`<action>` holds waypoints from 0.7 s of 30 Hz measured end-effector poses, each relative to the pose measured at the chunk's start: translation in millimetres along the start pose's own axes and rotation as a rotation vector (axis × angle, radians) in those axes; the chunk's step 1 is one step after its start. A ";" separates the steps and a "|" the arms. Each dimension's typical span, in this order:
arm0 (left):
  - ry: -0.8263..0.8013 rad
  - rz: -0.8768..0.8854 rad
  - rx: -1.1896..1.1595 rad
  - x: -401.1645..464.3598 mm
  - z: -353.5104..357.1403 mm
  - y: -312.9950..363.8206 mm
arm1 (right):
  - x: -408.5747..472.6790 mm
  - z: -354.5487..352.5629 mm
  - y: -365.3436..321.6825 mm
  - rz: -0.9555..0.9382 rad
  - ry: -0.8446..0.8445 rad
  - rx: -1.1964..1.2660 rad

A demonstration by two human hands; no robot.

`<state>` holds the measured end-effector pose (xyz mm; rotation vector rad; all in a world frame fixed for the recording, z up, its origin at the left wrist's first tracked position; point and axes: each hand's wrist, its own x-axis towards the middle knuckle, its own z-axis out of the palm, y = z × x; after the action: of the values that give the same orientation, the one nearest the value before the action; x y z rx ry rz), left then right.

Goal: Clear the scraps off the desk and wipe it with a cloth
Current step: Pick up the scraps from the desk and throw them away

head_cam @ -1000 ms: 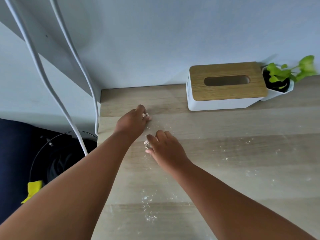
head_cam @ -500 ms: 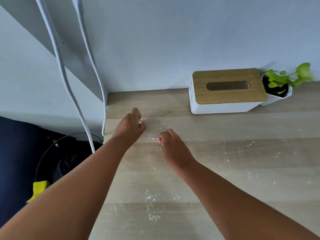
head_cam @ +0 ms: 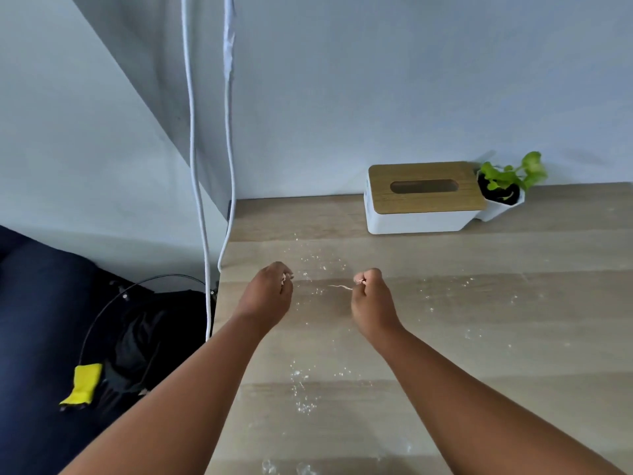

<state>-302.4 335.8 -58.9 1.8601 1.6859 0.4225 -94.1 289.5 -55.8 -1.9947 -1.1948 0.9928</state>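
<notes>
Both hands sit over the desk (head_cam: pixel 445 320) near its left back corner. Left hand (head_cam: pixel 267 296) is curled w/ a few white scraps pinched at the fingertips. Right hand (head_cam: pixel 371 299) is curled too, pinching a thin pale shred (head_cam: pixel 339 286) that trails left from its fingers. Loose white crumbs (head_cam: pixel 303 389) are scattered betw. and in front of the hands, more twd the right and the near edge. Tissue box (head_cam: pixel 424 197) and small potted plant (head_cam: pixel 503 190) stand at the back by the wall.

Risk: the pinches are tiny, so bits could drop back on the wood or off the left edge onto the dark bag (head_cam: pixel 154 334) below. Fine crumbs prob. won't pinch up; the cloth has to get them. Yellow item (head_cam: pixel 82 383) by the bag may be that cloth, can't tell.
</notes>
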 end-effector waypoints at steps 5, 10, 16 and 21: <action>0.032 -0.050 -0.045 -31.2 15.7 20.7 | -25.8 -26.7 -0.5 0.141 0.008 0.188; 0.039 -0.087 -0.169 -52.4 32.1 45.5 | -51.8 -53.8 4.7 0.136 0.028 0.098; 0.033 -0.222 -0.489 -74.7 51.7 69.4 | -78.7 -79.6 25.7 0.132 0.033 0.015; -0.074 -0.290 -0.596 -87.0 71.9 86.9 | -101.0 -100.1 49.4 0.210 0.087 0.082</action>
<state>-203.8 233.5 -48.6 1.1704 1.5312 0.6404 -19.9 166.2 -11.7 -2.1059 -0.8976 1.0269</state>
